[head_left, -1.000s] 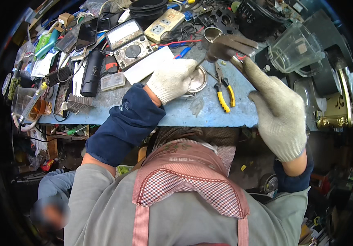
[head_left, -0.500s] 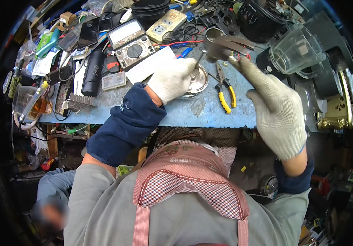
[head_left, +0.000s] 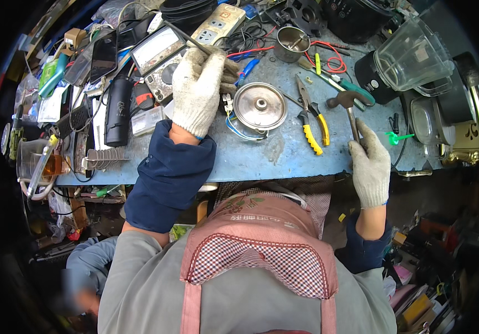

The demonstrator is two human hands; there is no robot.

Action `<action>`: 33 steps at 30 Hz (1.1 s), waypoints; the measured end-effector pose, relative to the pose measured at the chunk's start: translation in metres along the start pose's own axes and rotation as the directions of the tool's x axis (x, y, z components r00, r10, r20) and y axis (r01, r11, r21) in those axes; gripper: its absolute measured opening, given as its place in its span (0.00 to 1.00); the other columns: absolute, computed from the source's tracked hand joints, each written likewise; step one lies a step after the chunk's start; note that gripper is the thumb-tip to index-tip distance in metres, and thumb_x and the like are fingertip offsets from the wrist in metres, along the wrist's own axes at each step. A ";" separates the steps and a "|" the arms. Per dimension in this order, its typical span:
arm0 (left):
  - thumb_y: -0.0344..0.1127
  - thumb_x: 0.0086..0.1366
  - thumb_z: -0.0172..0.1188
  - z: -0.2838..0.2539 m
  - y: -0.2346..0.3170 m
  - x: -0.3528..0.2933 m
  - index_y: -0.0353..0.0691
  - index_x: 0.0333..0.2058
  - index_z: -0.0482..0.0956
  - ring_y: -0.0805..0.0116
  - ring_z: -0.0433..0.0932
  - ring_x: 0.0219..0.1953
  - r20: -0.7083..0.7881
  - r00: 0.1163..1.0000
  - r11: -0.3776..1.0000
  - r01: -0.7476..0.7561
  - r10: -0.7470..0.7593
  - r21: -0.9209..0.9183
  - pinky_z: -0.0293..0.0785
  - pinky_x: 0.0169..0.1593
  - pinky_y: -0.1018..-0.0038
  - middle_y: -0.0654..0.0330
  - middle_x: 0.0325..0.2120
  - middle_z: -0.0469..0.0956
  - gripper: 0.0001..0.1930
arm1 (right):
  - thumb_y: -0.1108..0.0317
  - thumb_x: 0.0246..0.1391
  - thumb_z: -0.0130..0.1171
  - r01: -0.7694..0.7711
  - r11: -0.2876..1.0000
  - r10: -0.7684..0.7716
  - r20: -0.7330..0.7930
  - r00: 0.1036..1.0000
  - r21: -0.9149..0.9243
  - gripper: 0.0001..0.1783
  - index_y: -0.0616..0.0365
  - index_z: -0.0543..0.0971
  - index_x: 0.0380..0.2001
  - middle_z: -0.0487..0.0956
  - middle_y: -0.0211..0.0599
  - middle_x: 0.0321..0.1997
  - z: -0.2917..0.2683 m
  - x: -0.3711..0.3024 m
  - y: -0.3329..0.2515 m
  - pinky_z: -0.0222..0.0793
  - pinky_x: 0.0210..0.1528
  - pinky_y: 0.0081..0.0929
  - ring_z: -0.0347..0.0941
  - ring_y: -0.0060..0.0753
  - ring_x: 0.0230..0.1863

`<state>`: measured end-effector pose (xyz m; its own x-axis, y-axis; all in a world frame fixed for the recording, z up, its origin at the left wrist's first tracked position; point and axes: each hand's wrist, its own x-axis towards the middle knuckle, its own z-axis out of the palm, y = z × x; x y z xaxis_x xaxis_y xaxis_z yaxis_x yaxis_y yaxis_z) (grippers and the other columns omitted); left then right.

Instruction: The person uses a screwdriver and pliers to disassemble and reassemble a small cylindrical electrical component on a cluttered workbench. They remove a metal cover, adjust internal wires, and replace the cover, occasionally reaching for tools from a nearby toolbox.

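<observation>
My left hand (head_left: 198,92), in a white work glove, is raised at the multimeter (head_left: 168,72). Its fingers are closed around a thin dark metal rod (head_left: 181,32) that points up and left. To its right a round silver metal plate (head_left: 250,116) with a central hub lies on the bench, wires and a white connector (head_left: 227,103) at its left side. My right hand (head_left: 371,170), also gloved, grips a claw hammer (head_left: 353,119) by its handle; the head is at the far end, near a teal-handled screwdriver (head_left: 356,91). Yellow-handled pliers (head_left: 318,119) lie between the plate and the hammer.
Behind the plate stand a metal cup (head_left: 292,44) and red test leads (head_left: 337,62). A blender jug (head_left: 415,50) is at the right. A power strip (head_left: 217,25), a black cylinder (head_left: 119,111) and a phone (head_left: 104,57) crowd the left. Another person's arm (head_left: 89,261) shows lower left.
My left hand has left the plate and moved left with the rod. My right hand has lowered the hammer toward the bench's right side, away from the plate.
</observation>
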<state>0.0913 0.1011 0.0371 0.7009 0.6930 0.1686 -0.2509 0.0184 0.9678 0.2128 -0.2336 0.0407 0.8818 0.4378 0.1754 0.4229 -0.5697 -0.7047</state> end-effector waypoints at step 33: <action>0.37 0.77 0.65 -0.007 -0.010 0.003 0.36 0.56 0.82 0.78 0.78 0.41 0.139 0.988 0.974 0.036 -0.068 0.223 0.74 0.43 0.79 0.63 0.43 0.84 0.15 | 0.71 0.70 0.63 -0.219 0.711 0.118 0.194 0.974 0.668 0.10 0.67 0.88 0.46 0.87 0.34 0.39 0.108 0.054 -0.076 0.75 0.43 0.24 0.78 0.20 0.39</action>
<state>0.0912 0.1085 0.0261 0.8022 0.5835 0.1265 -0.0702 -0.1182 0.9905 0.2054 -0.0914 0.0297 0.8681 0.4943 -0.0460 -0.0322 -0.0364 -0.9988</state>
